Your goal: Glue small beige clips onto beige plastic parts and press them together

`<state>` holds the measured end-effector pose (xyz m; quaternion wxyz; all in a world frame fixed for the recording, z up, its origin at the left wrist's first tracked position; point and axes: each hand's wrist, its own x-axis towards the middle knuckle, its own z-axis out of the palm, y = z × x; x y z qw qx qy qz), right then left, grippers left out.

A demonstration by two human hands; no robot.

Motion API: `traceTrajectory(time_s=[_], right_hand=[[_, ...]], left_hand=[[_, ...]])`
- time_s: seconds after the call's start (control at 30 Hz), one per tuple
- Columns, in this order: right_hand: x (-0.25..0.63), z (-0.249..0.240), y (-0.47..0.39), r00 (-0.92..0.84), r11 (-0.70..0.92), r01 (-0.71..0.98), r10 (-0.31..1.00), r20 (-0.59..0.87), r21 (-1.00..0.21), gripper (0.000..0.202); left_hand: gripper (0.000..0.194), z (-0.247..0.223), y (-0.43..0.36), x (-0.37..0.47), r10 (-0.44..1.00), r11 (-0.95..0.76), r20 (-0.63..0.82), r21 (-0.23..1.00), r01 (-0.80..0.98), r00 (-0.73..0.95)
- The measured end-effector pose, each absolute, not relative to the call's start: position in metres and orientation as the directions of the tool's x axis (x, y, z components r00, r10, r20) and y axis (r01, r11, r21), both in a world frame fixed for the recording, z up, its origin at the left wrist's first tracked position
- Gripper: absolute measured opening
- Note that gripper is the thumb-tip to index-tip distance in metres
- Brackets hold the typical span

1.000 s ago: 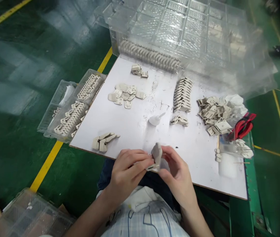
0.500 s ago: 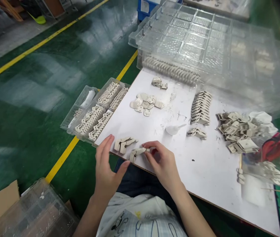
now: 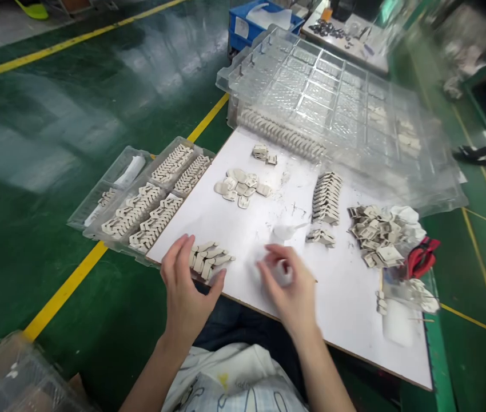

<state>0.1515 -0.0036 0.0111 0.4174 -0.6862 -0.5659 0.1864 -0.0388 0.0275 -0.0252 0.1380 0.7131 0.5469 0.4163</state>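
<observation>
My left hand [image 3: 189,286] rests at the table's near edge, thumb and fingers spread around a short row of beige bent pieces [image 3: 211,260] standing side by side. To their right, my right hand [image 3: 290,286] hovers over the white tabletop, slightly blurred, fingers curved and apart with nothing visible between them. Beyond it lies a small translucent bottle with a thin nozzle [image 3: 283,231]. A longer stacked row of bent pieces [image 3: 327,197] stands farther back, with a short group of similar pieces [image 3: 321,237] just in front of it.
Flat rounded pieces [image 3: 243,186] lie scattered mid-table. A heap of beige parts [image 3: 375,232] sits right, near a red-handled tool [image 3: 423,257]. Clear trays [image 3: 286,86] are stacked at the back. Compartment trays of pieces [image 3: 140,206] stand beyond the left edge.
My right hand has let go of a bent piece and drawn away to the right. That piece now stands against the others by my left hand. The view has shifted.
</observation>
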Motion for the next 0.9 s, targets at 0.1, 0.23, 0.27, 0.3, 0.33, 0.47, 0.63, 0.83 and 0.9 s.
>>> traceTrajectory(time_s=[0.1,0.23,0.27,0.3,0.33,0.47,0.63,0.83,0.9], right_hand=[[0.208,0.020,-0.011,0.472,-0.136,0.747,0.797,0.376,-0.651,0.013],[0.257,0.010,-0.007,0.406,-0.185,0.867,0.800,0.442,-0.463,0.010],[0.262,0.006,-0.006,0.389,-0.184,0.876,0.816,0.427,-0.446,0.008],[0.264,0.003,-0.005,0.380,-0.185,0.880,0.826,0.416,-0.437,0.007],[0.265,0.000,-0.004,0.378,-0.188,0.881,0.830,0.411,-0.434,0.006],[0.264,-0.007,-0.002,0.384,-0.191,0.879,0.826,0.412,-0.437,0.007],[0.271,-0.003,-0.003,0.328,-0.146,0.889,0.865,0.380,-0.435,0.021],[0.249,0.030,-0.037,0.362,-0.073,0.831,0.823,0.438,-0.551,0.016],[0.230,0.037,-0.050,0.345,0.029,0.759,0.830,0.440,-0.650,0.016]], left_hand=[[0.087,-0.018,0.028,-0.043,0.879,-0.401,0.475,0.681,0.612,0.048],[0.078,-0.008,0.027,-0.046,0.855,-0.429,0.519,0.706,0.563,0.000],[0.075,-0.006,0.026,-0.046,0.851,-0.434,0.524,0.720,0.541,-0.014],[0.071,-0.003,0.025,-0.046,0.849,-0.438,0.528,0.734,0.519,-0.031],[0.067,-0.001,0.024,-0.045,0.848,-0.437,0.527,0.748,0.500,-0.047],[0.056,0.003,0.022,-0.041,0.835,-0.448,0.545,0.754,0.480,-0.078],[0.053,-0.003,0.019,-0.040,0.843,-0.461,0.536,0.765,0.450,-0.049],[0.035,0.008,-0.004,-0.025,0.863,-0.503,0.495,0.827,0.250,0.100],[0.025,0.013,-0.011,-0.007,0.895,-0.337,0.310,0.941,0.032,0.321]])
